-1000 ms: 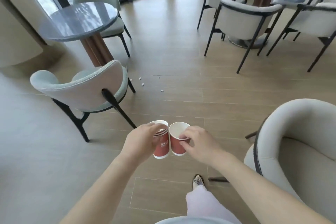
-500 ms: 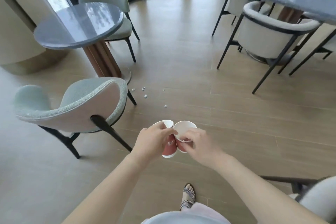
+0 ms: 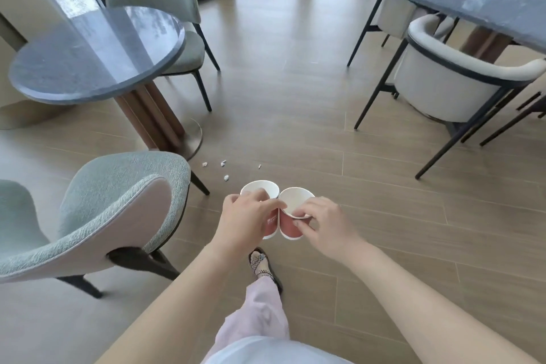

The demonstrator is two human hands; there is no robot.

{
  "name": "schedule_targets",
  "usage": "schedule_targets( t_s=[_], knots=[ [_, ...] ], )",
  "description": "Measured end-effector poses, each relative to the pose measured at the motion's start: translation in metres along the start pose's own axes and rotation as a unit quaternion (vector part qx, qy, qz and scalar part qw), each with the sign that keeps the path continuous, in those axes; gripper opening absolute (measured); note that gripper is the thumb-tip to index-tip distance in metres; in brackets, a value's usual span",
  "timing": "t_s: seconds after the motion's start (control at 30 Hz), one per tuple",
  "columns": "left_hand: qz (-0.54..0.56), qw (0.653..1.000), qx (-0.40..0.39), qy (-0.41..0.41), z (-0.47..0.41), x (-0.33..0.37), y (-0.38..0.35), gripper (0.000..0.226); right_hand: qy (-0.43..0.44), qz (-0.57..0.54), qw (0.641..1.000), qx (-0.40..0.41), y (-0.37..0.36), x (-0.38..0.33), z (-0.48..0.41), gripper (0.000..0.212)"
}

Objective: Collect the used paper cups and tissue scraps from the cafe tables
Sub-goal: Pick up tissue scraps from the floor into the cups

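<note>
Holding two paper cups above a wood-grain plank floor (image 3: 295,91), a person stands between cafe tables. Left cup (image 3: 272,227): tapered red wall with white print, white rolled rim and white lining. The left hand (image 3: 246,216) is curled round its upper wall, with fingers folded over the rim. Right cup (image 3: 291,230): same make, tilted so its white inside faces the camera. The right hand (image 3: 323,224) pinches its near rim between thumb and fingertips. The two cups touch along their sides, and the hands lie close together, each clamped on its own cup. Tissue scraps (image 3: 226,177): four small crumpled white bits scattered on the floor just beyond the cups, near the pedestal foot of the round table (image 3: 88,59). That table has a polished, stone-like grey top over a ribbed wooden column. Nearby stand a curved chair (image 3: 118,201) in nubbly pale-green fabric and, at right, a cream tub chair (image 3: 443,89) on thin black legs.
</note>
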State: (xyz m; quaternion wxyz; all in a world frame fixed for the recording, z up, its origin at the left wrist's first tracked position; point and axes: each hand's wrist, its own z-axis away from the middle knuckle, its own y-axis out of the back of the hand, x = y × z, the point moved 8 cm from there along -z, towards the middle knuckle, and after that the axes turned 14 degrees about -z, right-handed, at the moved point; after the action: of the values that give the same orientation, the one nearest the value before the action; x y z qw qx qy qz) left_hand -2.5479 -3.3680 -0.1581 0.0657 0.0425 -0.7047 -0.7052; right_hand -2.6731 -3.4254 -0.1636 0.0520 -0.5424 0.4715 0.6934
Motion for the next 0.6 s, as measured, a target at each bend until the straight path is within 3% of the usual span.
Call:
schedule_targets(
  t_s=[0.23,0.37,0.6],
  knots=[
    [-0.047,0.998,0.026,-0.043,-0.148,-0.052,0.005,0.049,-0.004,0.023,0.999,0.033,0.036,0.022,-0.148,0.009],
    [-0.048,0.995,-0.011,-0.09,-0.217,-0.08,0.011,0.057,-0.003,0.033,0.999,0.042,0.056,0.022,-0.225,0.01],
    [-0.062,0.995,-0.031,-0.073,-0.292,-0.132,0.026,0.052,0.023,0.045,0.998,0.039,0.069,0.011,-0.319,0.009]
  ],
)
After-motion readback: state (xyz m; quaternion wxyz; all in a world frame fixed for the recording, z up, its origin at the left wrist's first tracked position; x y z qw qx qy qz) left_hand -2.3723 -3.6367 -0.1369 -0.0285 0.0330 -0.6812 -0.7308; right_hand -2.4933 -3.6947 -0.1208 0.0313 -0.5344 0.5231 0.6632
